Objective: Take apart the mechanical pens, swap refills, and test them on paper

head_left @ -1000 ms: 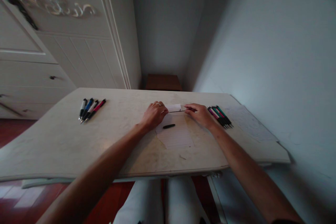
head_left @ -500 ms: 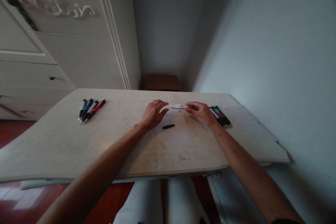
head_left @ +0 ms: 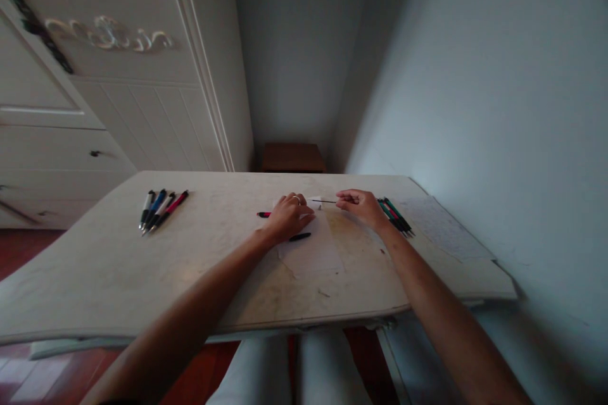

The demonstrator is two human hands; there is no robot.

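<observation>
My right hand (head_left: 358, 205) pinches a thin dark pen refill (head_left: 325, 202) by its right end; the refill points left above the paper. My left hand (head_left: 289, 218), with a ring on one finger, is low over the sheet of lined paper (head_left: 318, 253), its thumb and fingers curved and slightly apart. A small pale piece (head_left: 319, 207) sits close to its fingertips. Below them lies a short black pen part (head_left: 300, 236). The end of a red-and-black pen part (head_left: 263, 214) sticks out behind my left hand, which hides the remainder.
Several pens (head_left: 161, 210) with white, blue and red barrels lie at the left of the white table (head_left: 95, 278). More pens (head_left: 398, 218), green and dark, lie beside my right wrist. A written sheet (head_left: 441, 228) is at the right, near the wall (head_left: 498, 107).
My left hand has moved right and its fingers have come lower and closer together, uncovering the red-and-black pen end. My right hand keeps hold of the refill. The view has tilted slightly.
</observation>
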